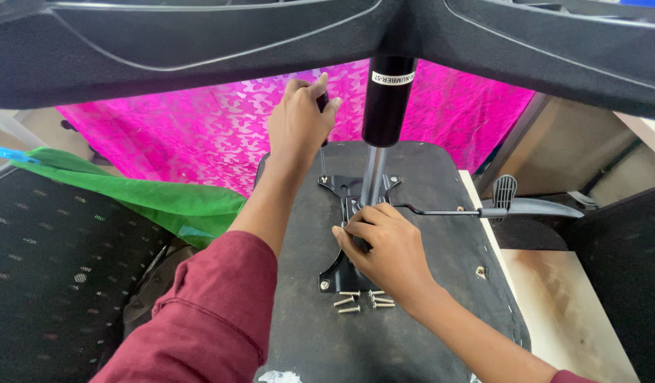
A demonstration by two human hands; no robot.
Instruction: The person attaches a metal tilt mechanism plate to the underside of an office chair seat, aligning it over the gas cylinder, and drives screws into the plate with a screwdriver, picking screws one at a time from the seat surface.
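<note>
An upturned office chair seat point(426, 213) lies in front of me, its dark fabric underside facing up. A black metal mechanism plate point(334, 186) is on it, with the gas cylinder point(386, 99) rising from its middle. My left hand point(297, 120) grips a screwdriver point(322, 142), its thin shaft standing on the plate's far left corner. My right hand point(384, 248) rests on the plate near the cylinder's base, fingers pinched together; whether it holds a screw is hidden. Several loose screws point(363, 299) lie on the seat just below the plate.
The black chair base legs point(164, 42) spread across the top of the view. A lever with a grey paddle handle point(526, 208) sticks out to the right. Pink patterned cloth point(200, 135) hangs behind, green cloth point(164, 202) lies at left, and another dark seat point(51, 269) is at far left.
</note>
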